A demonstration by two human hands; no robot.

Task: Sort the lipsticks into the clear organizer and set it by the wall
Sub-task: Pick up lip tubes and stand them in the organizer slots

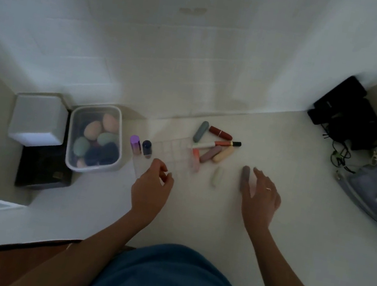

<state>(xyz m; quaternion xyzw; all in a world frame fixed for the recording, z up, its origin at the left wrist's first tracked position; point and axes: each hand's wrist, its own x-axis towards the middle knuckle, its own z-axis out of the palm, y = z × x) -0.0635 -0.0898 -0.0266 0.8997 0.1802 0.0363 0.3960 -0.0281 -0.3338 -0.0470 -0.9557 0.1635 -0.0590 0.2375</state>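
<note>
Clear gridded organizer (169, 157) — smooth rounded lipsticks (212, 144)

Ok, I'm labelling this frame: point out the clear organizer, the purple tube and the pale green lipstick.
clear organizer (175, 152): head view, on its middle grid cells.
purple tube (135, 144): head view, on its upper body.
pale green lipstick (217, 177): head view, mid-body, lying alone on the counter.

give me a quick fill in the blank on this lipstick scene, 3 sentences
1. The purple-capped tube stands at the ____ end of the clear organizer.
2. The container beside the white box holds egg-shaped ____.
3. The grey-brown lipstick lies on the counter beside the ____ hand's fingers.

Missing words: left; sponges; right
</note>
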